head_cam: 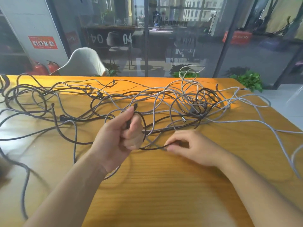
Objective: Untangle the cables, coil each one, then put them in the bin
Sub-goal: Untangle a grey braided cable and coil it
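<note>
The only writing clear enough to read is the white "04" [127,39] on the glass wall beyond the table, with the same digits mirrored just to its left; the red notice [43,42] on the white pillar and the red sign [237,37] behind the glass at right carry print too small to read. Two red fire extinguishers [44,68] stand on the floor at the left, beside one white chair [85,62]. On the wooden table [164,185] lies a tangle of cables [164,99], some dark and some grey braided, spread across nearly its whole width; they overlap too much to count. The left hand [121,133] is raised with its fingers curled around the plug end of a dark cable [144,123], the plug tip poking out above the thumb. That cable loops down and to the right, where the right hand [190,146], resting low on the table, pinches it between thumb and fingertips. The main knot lies just beyond both hands, with loose strands trailing past each forearm.
</note>
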### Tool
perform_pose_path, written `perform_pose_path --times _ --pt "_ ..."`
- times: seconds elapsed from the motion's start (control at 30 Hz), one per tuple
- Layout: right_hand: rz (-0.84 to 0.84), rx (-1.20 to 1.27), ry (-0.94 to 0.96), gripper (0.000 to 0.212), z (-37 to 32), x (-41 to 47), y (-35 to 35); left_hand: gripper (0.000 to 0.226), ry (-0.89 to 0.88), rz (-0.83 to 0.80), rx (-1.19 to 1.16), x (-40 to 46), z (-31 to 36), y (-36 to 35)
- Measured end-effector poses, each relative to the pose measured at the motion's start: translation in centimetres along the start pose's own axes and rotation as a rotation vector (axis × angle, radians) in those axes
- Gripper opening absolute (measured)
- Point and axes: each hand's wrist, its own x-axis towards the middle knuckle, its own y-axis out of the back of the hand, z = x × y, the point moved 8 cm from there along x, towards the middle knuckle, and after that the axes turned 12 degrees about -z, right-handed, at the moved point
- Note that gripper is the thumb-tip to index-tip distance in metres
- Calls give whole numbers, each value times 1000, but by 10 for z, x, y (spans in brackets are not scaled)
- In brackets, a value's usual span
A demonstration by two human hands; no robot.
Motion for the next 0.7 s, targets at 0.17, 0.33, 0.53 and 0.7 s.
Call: perform_pose_path --times 0.17,0.33,0.53,0.7 --pt "266 -78 -67 7 38 -14 44 55 6 92 148 1 0 12" --pt "411 13 78 9 5 -10 36 54 16 188 564 4 -10 9" --pt "444 199 196 9 -22 -7 24 49 55 187 799 12 -22 -4" --pt "416 458 242 10 -24 -4 21 58 109 183 816 14 -27 -4"
